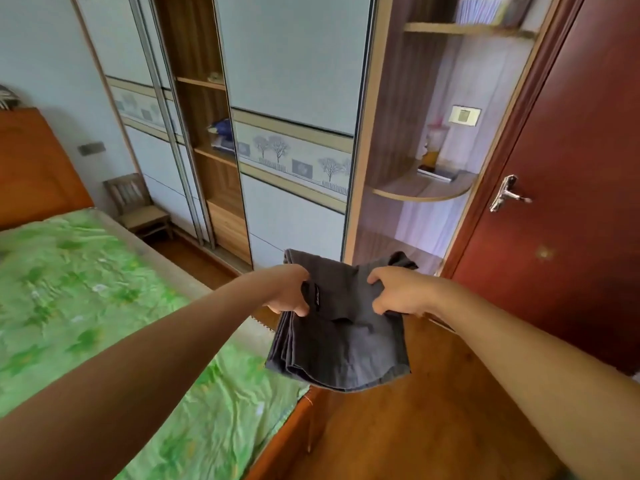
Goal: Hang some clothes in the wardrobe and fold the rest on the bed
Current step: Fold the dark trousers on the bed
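Folded dark grey cloth garment (341, 327) held in mid-air between the left hand (289, 289) and the right hand (398, 292) — the fingers of both clenched on its upper edge — above the foot corner of the green-sheeted wooden bed (104, 306), facing the pale sliding-door wardrobe (294, 81).

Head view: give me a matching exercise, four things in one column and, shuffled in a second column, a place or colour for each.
Things:
1. grey garment
2. bed cover
3. door
4. small chair

Place or colour:
A. dark red, far right
B. gripped by the left hand and right hand
C. pale wood, by the wardrobe's far end
D. green, lower left

Pairs: 1-B, 2-D, 3-A, 4-C.
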